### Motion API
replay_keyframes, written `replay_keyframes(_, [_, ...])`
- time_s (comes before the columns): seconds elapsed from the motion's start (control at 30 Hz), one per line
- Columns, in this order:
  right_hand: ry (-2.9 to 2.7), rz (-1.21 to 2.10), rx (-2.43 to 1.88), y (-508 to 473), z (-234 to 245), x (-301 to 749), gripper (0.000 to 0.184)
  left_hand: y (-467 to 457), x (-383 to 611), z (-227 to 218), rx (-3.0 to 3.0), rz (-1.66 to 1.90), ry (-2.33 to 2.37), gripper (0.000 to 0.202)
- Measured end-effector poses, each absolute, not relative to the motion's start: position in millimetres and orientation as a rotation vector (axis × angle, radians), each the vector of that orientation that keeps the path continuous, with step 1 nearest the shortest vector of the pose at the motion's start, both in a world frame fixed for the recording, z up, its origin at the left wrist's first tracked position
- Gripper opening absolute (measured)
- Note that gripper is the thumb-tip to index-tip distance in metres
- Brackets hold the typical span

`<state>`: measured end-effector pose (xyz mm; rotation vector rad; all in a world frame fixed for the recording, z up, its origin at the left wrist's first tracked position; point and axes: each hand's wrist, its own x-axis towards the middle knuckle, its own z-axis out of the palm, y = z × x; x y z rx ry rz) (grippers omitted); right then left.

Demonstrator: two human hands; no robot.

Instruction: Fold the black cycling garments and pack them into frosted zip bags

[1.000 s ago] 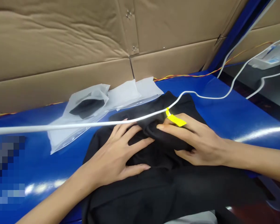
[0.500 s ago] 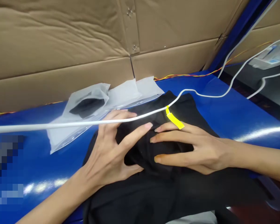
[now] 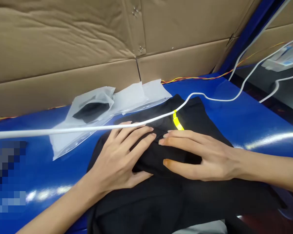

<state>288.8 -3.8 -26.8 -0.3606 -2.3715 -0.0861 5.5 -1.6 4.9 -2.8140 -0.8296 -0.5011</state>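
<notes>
A: Hands?

B: I'm seeing the left hand (image 3: 119,159) pressing flat on the black garment (image 3: 175,198), fingers spread open, gripping nothing. The right hand (image 3: 205,157) is doing likewise, and their fingertips are almost meeting.

A: Garment position?

B: It's lying on the blue table (image 3: 246,120), centre down to 6 o'clock. A yellow tag (image 3: 177,123) is sitting at 12 o'clock of the right fingertips. A white cable (image 3: 88,129) is crossing from 9 to 2, and plastic bags (image 3: 92,110) are lying at 10.

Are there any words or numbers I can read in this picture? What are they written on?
No text can be read here.
The yellow tag on the black garment: no print shows on it.
The white packet at the far right, with a blue mark: too blurred to read.
The clear bags: no lettering shows.
</notes>
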Motion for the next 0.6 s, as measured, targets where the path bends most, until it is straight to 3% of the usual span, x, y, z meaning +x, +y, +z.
replay_keyframes(0.13, [-2.396, -0.083, -0.338, 0.4, -24.5, 293.3, 0.029, 3.4, 1.6, 7.6, -2.950, -0.410, -0.781, 0.081])
replay_keyframes(0.33, [-2.375, -0.056, -0.411, 2.4, -25.7, 294.5, 0.025, 1.3, 2.5, 3.7, -2.765, -0.510, -0.776, 0.050])
replay_keyframes(0.6, [-2.374, -0.184, -0.578, -4.2, -31.0, 287.9, 0.023, -6.7, 11.4, 4.9, -2.697, -0.472, -0.801, 0.049])
